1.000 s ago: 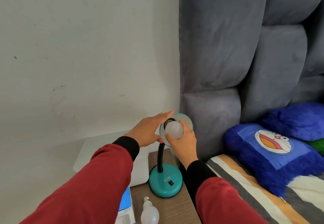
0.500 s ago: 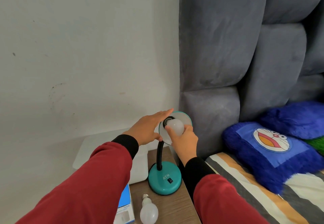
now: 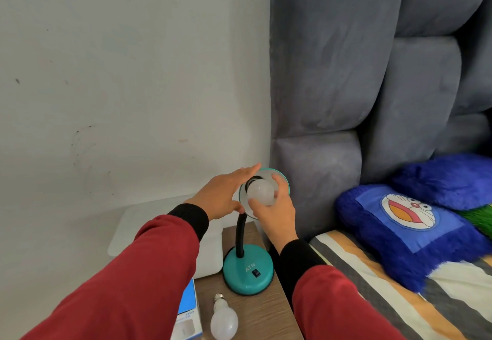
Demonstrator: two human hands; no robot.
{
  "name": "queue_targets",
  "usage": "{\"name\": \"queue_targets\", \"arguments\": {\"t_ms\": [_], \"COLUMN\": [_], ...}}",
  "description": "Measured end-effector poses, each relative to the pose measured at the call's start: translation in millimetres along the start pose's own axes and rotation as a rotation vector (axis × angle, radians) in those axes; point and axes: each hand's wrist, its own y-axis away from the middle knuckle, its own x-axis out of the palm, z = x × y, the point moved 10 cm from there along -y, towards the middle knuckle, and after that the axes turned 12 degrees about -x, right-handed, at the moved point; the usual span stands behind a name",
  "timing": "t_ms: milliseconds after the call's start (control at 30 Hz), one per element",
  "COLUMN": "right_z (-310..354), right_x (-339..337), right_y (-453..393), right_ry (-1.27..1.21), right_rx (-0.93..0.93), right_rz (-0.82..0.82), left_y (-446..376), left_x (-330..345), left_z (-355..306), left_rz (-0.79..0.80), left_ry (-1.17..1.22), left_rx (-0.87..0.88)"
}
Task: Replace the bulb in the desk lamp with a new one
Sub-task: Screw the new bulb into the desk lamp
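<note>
Standing at a narrow wood-grain counter (image 3: pixel 255 310) between white wall and grey headboard (image 3: pixel 346 73), we see the teal desk lamp (image 3: pixel 248 273). Right hand (image 3: pixel 274 213) clamps the socketed bulb (image 3: pixel 260 192); left hand (image 3: pixel 226 196), fingers flat, steadies the shade. Spare bulb (image 3: pixel 224 322) lies near the base; box (image 3: pixel 186 315) half cut off, print illegible.

- 1 desk lamp (image 3: pixel 247 273), teal base, standing on the bench (image 3: pixel 266 310)
- 2 bulbs: one (image 3: pixel 261 192) up in the lamp's shade, one (image 3: pixel 224 322) lying on the bench in front of the lamp base
- 1 blue-and-white box (image 3: pixel 187 315), left of the lamp base
- 1 white container (image 3: pixel 170 222), behind-left of the lamp
- 2 hands: left hand (image 3: pixel 226 193) and right hand (image 3: pixel 274 212), both at the lamp's shade
- 2 blue pillows right of the lamp: one (image 3: pixel 407 233) with a cartoon face, one (image 3: pixel 447 180) plain
</note>
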Motion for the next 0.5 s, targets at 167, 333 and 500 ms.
{"name": "queue_targets", "arguments": {"t_ms": [167, 333, 500], "right_z": [-10.5, -4.4, -16.0], "right_x": [-1.4, 2.1, -2.6], "right_y": [0.5, -3.7, -4.3], "right_ry": [-0.094, -0.02, -0.095], "right_rx": [0.094, -0.005, 0.117], "right_rz": [-0.04, 0.001, -0.055], "left_y": [0.5, -0.1, 1.0], "left_x": [-1.2, 0.3, -0.8], "left_z": [-0.6, 0.5, 1.0], "left_rz": [-0.004, -0.001, 0.006], "left_ry": [-0.011, -0.003, 0.006], "left_rx": [-0.005, -0.004, -0.01]}}
